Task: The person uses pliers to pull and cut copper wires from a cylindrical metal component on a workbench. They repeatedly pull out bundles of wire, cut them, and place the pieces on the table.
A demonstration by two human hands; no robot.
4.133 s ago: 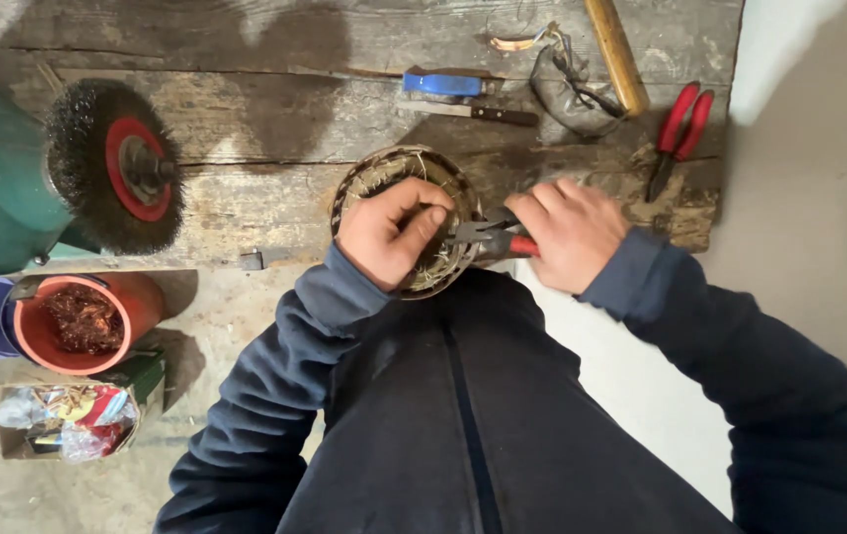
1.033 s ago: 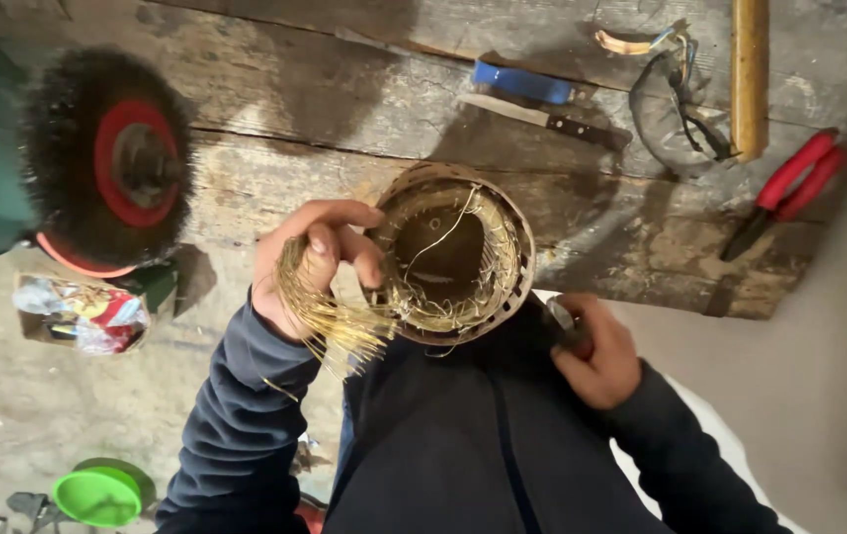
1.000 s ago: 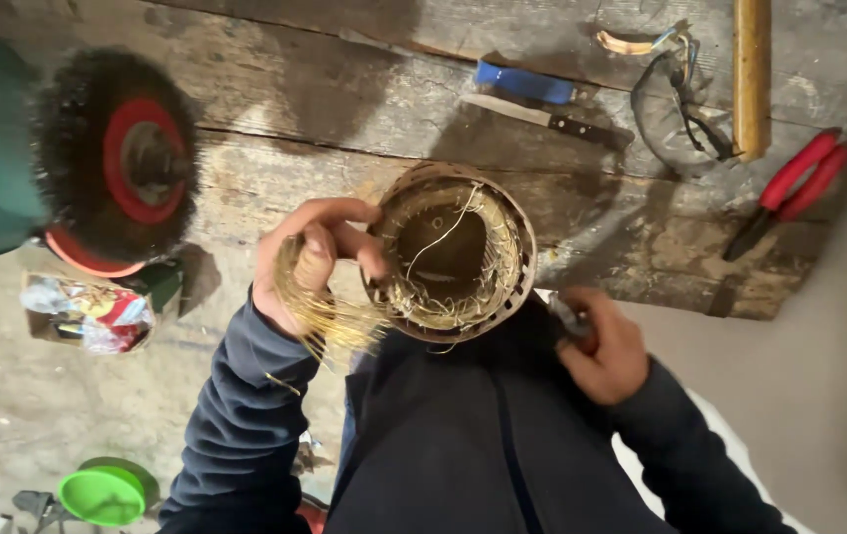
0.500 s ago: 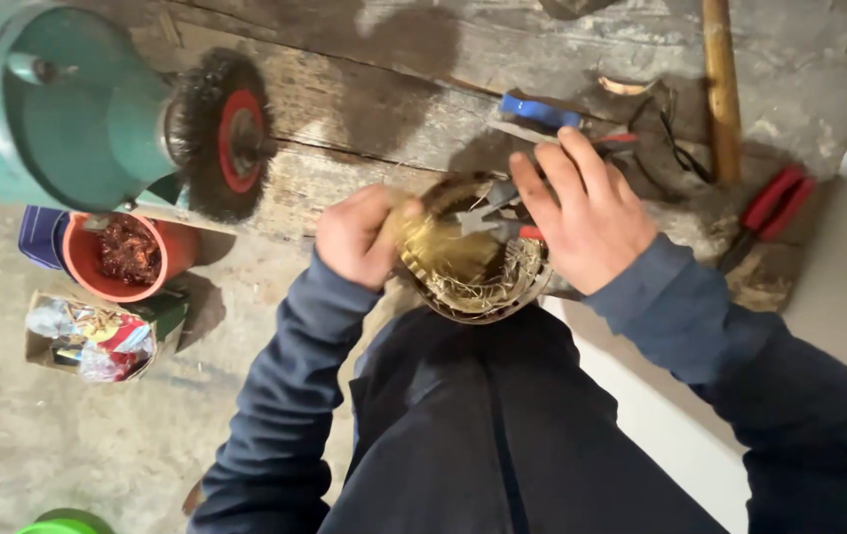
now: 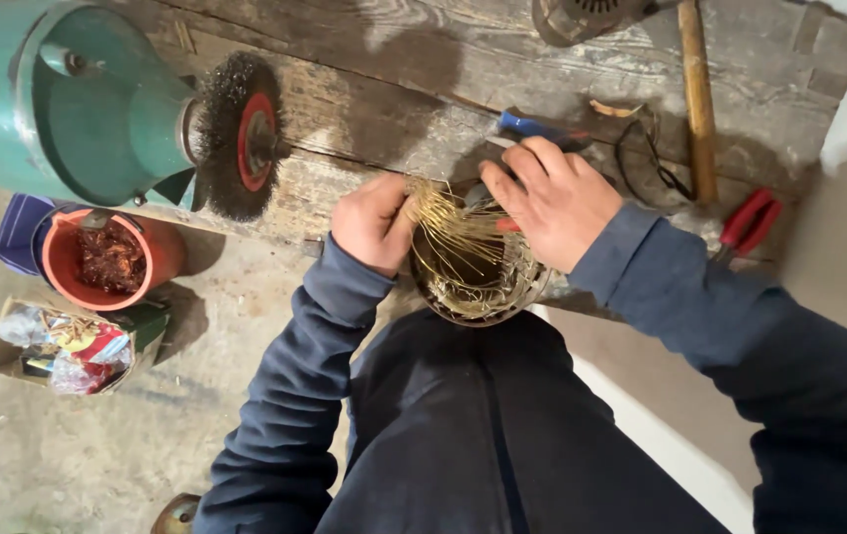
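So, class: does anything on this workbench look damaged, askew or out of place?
Yes. The round metal housing at the bench edge has its copper wire strands pulled out, splayed and bent. The left hand grips them; the right hand rests on the rim.

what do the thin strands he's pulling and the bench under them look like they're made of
The strands, gripped by the left hand, look like bare copper or brass wire: thin, stiff, shiny golden-yellow. The bench looks like old unfinished wood: grey-brown planks with visible grain, cracks and worn patches.

Dark navy long sleeves with ribbed cuffs, bare hands (image 5: 463,213), and dark navy trousers below
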